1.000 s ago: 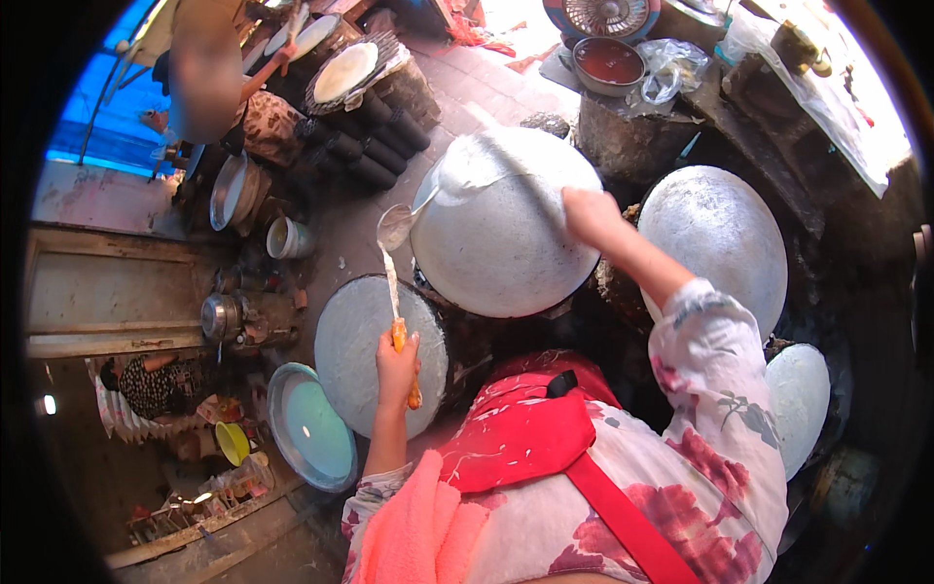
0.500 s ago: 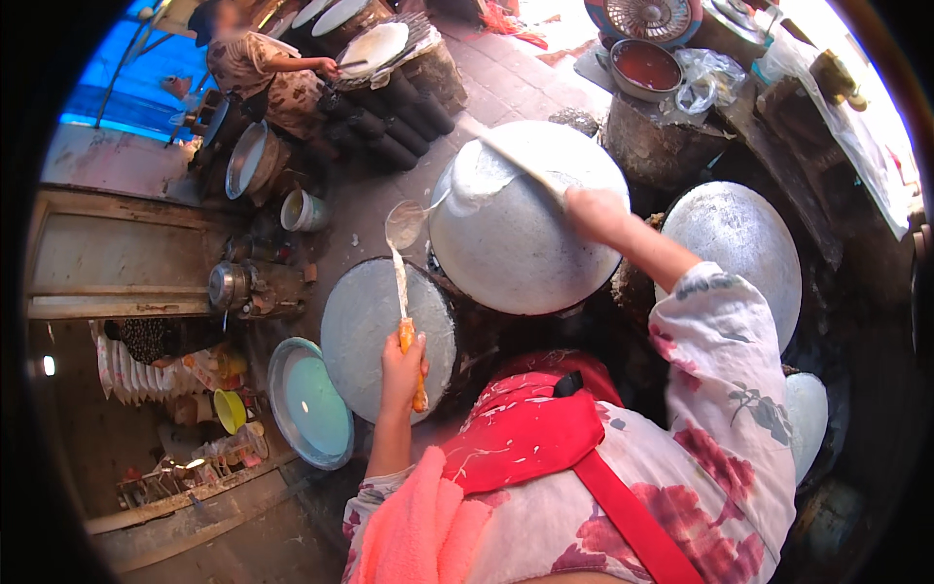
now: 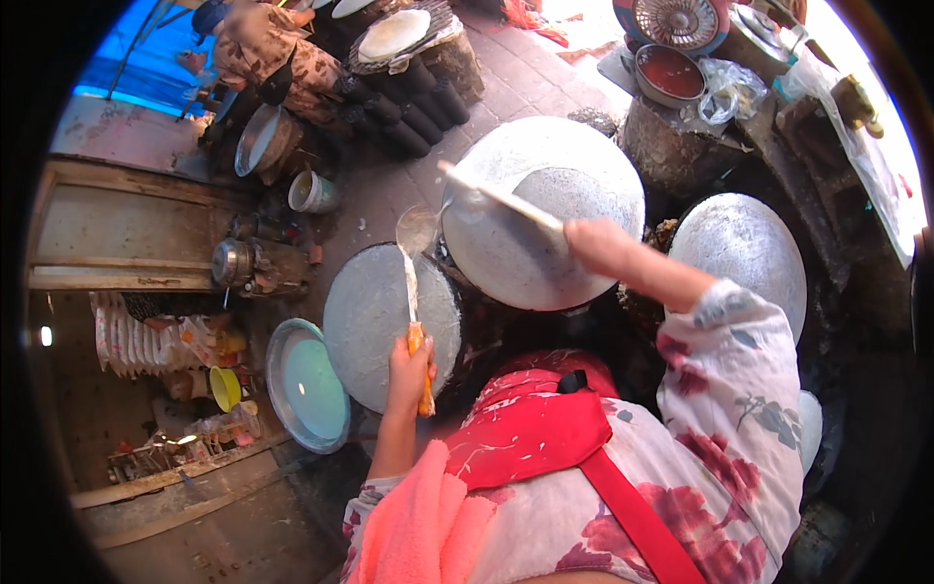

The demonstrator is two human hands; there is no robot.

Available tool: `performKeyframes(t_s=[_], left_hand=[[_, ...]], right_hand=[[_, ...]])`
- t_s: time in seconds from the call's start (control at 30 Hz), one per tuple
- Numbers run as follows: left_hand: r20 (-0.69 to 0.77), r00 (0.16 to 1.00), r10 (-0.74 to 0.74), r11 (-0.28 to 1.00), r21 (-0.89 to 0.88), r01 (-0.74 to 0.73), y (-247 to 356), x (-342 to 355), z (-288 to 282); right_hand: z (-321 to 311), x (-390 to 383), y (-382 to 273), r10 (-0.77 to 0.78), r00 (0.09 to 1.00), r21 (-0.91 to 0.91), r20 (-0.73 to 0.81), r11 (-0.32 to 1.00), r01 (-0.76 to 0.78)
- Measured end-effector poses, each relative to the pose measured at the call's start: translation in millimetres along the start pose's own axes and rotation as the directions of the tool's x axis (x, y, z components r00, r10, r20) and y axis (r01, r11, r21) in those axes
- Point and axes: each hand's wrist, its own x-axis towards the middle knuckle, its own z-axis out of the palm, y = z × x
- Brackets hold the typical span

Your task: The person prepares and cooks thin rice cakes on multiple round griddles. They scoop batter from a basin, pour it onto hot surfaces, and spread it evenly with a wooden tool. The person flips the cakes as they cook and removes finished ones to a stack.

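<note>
My left hand [image 3: 410, 375] is closed round the orange handle of a ladle [image 3: 417, 230]. The ladle's batter-smeared bowl hangs beside the left edge of a large round griddle [image 3: 520, 268]. In my right hand [image 3: 597, 247] is the end of a long pale wooden spreader [image 3: 511, 201], held slanting across that griddle. A thin white layer of batter [image 3: 520, 146] covers the griddle's far part, around a greyer round patch. Nearer on the left, under the ladle's handle, is a second griddle [image 3: 365, 302] with a pale coated surface.
A basin of pale batter [image 3: 316, 389] stands at the left, by the second griddle. Another griddle [image 3: 744, 253] lies to the right. At the back right are a bowl of red liquid [image 3: 671, 76] and a fan [image 3: 678, 19]. A person [image 3: 272, 58] works at the far left.
My right hand has swept the spreader across the griddle, and the batter lump at its far left is now spread thin along the far side. The ladle remains beside the griddle.
</note>
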Motion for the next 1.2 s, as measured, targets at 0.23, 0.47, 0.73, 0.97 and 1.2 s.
performKeyframes(t_s=[0.23, 0.47, 0.73, 0.97, 1.2], left_hand=[[0.009, 0.997, -0.072, 0.995, -0.071, 0.072, -0.9, -25.9, -0.4], [-0.024, 0.998, -0.06, 0.996, -0.062, 0.058, -9.1, -30.6, -5.3], [-0.02, 1.0, -0.019, 0.999, -0.037, 0.018, -12.8, -47.4, -0.3], [-0.031, 0.999, 0.01, 0.995, 0.095, -0.007, -14.1, -60.1, 2.7], [0.001, 0.995, 0.099, 0.966, 0.238, -0.096, -22.7, -56.8, 0.3]], right_hand=[[-15.4, 9.3, 18.0, 0.279, 0.951, 0.072, -0.131, 0.96, -0.271], [-23.4, -10.0, -14.2, -0.042, 0.979, -0.015, 0.198, 0.999, 0.046], [-17.0, -29.9, 32.7, 0.179, 0.983, 0.064, -0.04, 0.982, -0.176], [-26.3, -87.3, -4.1, -0.089, 0.961, -0.027, 0.263, 0.995, 0.1], [0.7, -109.4, 0.6, 0.18, 0.98, 0.068, 0.087, 0.98, -0.186]])
